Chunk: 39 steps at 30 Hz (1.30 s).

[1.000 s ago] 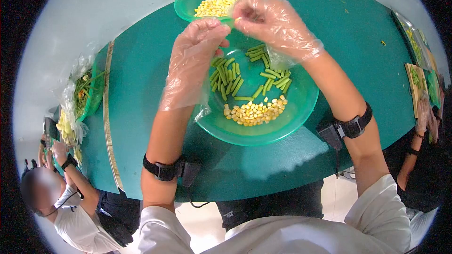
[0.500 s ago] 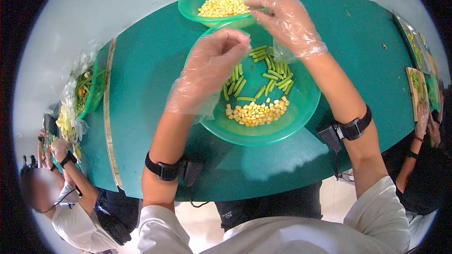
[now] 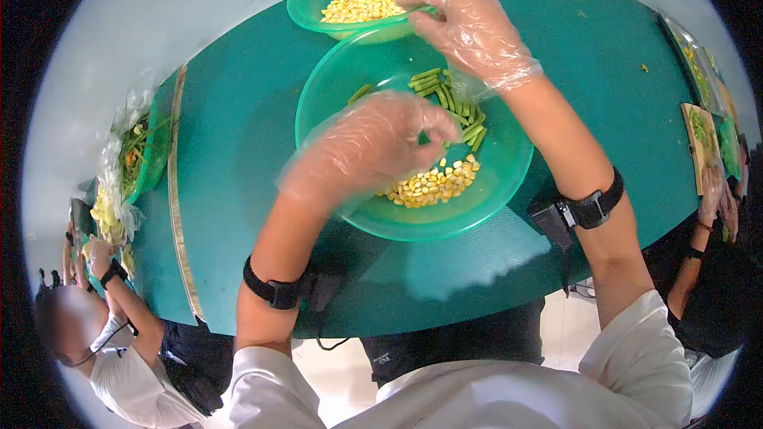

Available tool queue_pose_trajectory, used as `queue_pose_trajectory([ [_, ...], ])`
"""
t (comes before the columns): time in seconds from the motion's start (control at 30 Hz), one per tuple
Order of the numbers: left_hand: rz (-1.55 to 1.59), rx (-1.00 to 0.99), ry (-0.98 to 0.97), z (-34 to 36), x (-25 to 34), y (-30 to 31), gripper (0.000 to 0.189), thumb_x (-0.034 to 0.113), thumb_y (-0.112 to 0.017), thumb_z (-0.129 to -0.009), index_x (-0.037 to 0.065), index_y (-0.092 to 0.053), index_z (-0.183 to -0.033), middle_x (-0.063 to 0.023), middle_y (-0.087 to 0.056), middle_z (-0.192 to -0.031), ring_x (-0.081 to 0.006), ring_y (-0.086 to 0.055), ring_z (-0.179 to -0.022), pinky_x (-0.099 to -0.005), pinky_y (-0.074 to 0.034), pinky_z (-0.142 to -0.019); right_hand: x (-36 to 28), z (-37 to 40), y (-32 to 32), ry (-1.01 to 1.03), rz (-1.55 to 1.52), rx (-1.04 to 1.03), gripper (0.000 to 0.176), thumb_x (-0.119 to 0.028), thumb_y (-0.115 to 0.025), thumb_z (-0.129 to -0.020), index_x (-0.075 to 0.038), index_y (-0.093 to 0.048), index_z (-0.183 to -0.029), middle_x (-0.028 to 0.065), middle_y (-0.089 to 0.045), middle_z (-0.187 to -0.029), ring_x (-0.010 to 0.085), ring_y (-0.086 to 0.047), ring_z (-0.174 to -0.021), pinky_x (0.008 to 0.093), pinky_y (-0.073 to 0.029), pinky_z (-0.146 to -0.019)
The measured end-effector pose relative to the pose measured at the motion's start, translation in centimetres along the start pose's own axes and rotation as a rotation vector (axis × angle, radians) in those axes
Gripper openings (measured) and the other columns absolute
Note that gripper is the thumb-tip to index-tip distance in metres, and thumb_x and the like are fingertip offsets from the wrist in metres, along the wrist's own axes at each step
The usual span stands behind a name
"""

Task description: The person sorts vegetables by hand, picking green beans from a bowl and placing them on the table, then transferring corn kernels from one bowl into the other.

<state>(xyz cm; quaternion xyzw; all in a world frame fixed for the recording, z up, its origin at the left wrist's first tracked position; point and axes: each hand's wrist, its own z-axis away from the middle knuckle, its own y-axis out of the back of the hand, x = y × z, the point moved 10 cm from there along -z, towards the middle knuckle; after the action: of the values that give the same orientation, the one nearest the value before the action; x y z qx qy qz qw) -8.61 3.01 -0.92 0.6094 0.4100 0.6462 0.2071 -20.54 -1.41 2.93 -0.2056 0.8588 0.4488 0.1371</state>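
Note:
My left hand, in a clear plastic glove, is over the large green bowl. Its fingers are curled and blurred, near cut green beans and a small heap of corn kernels. Whether anything is between them is hidden. My right hand, gloved as well, hangs by the near rim of the far green bowl, which holds a pile of corn kernels. Its thumb and index finger are bent, with a gap between the tips, and nothing shows in it.
The bowls stand on a green table. At left are a basket of vegetables in plastic wrap and a person. On the right, another person's hands are by a cutting board with green pieces.
My left hand has come down and toward me from beside the right hand, now covering part of the beans and corn. My right hand stays by the far bowl. The whole view shifted slightly.

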Motion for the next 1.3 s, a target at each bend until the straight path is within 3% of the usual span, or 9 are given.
queue_pose_trajectory([
  [0.03,-0.065,0.019,-0.101,0.3,0.6,-0.3,0.015,0.015,-0.072,-0.089,0.011,-0.075,-0.103,-0.0091,-0.073,-0.098,-0.0272,-0.07,-0.09,-0.0383,-0.054,-0.086,0.0,0.0,-0.1,-0.002,-0.009,0.001,0.031,-0.023,-0.066,-0.089,-0.01,-0.073,-0.116,0.0199,-0.072,-0.101,0.0331,-0.069,-0.08,0.0416,-0.055,-0.079],
  [0.13,-0.105,-0.007,-0.155,0.8,0.9,-1.0,0.015,0.017,-0.072,-0.088,0.012,-0.075,-0.102,-0.01,-0.073,-0.102,-0.0341,-0.069,-0.097,-0.043,-0.053,-0.089,-0.1,0.1,-0.1,-0.011,0.024,-0.008,0.03,-0.023,-0.067,-0.089,-0.01,-0.074,-0.115,0.0192,-0.072,-0.102,0.033,-0.069,-0.082,0.0421,-0.055,-0.08],
  [0.33,-0.232,0.016,-0.059,1.1,2.5,0.3,0.016,0.014,-0.069,-0.087,0.012,-0.075,-0.102,-0.0115,-0.072,-0.101,-0.0335,-0.068,-0.099,-0.0437,-0.053,-0.09,-0.4,0.1,-0.1,0.017,0.021,-0.009,0.029,-0.024,-0.067,-0.089,-0.009,-0.074,-0.113,0.0173,-0.073,-0.104,0.035,-0.069,-0.087,0.0429,-0.055,-0.083],
  [0.53,-0.395,-0.076,0.049,1.2,2.1,-2.4,0.017,0.015,-0.064,-0.091,0.012,-0.074,-0.104,-0.0136,-0.071,-0.098,-0.0344,-0.068,-0.095,-0.0454,-0.054,-0.089,-1.3,0.3,-0.1,0.087,0.071,0.006,0.027,-0.024,-0.066,-0.088,-0.009,-0.074,-0.109,0.0172,-0.072,-0.106,0.0382,-0.068,-0.093,0.0454,-0.054,-0.087],
  [0.73,-0.536,-0.094,0.034,1.5,2.1,-3.4,0.019,0.017,-0.063,-0.091,0.01,-0.073,-0.105,-0.0159,-0.071,-0.098,-0.035,-0.068,-0.095,-0.046,-0.056,-0.087,-1.5,0.5,-0.1,0.05,0.09,-0.018,0.026,-0.023,-0.067,-0.087,-0.009,-0.073,-0.109,0.0171,-0.072,-0.106,0.0381,-0.067,-0.1,0.0474,-0.052,-0.091],
  [0.93,-0.462,-0.073,-0.049,1.6,1.2,-4.1,0.016,0.017,-0.062,-0.091,0.005,-0.072,-0.093,-0.0175,-0.07,-0.095,-0.0364,-0.068,-0.092,-0.0468,-0.055,-0.086,-1.5,0.4,-0.2,0.044,0.085,-0.025,0.025,-0.023,-0.067,-0.087,-0.009,-0.073,-0.107,0.0172,-0.072,-0.107,0.0384,-0.066,-0.101,0.0478,-0.051,-0.091],
  [1.03,-0.406,-0.068,-0.049,1.6,0.9,-4.4,0.016,0.017,-0.062,-0.09,0.003,-0.069,-0.086,-0.0196,-0.068,-0.091,-0.038,-0.068,-0.089,-0.0482,-0.054,-0.083,-1.6,0.3,0.0,0.08,0.06,0.056,0.028,-0.025,-0.063,-0.082,-0.01,-0.076,-0.1,0.0207,-0.072,-0.093,0.0393,-0.069,-0.09,0.0508,-0.054,-0.085],
  [1.3,-0.321,-0.021,0.01,1.3,1.5,-3.1,0.012,0.013,-0.063,-0.084,0.002,-0.065,-0.08,-0.0227,-0.066,-0.08,-0.0423,-0.066,-0.078,-0.0503,-0.054,-0.077,-1.6,0.2,0.2,0.088,0.029,0.063,0.028,-0.026,-0.063,-0.084,-0.009,-0.076,-0.102,0.022,-0.071,-0.093,0.0401,-0.069,-0.089,0.051,-0.054,-0.085],
])
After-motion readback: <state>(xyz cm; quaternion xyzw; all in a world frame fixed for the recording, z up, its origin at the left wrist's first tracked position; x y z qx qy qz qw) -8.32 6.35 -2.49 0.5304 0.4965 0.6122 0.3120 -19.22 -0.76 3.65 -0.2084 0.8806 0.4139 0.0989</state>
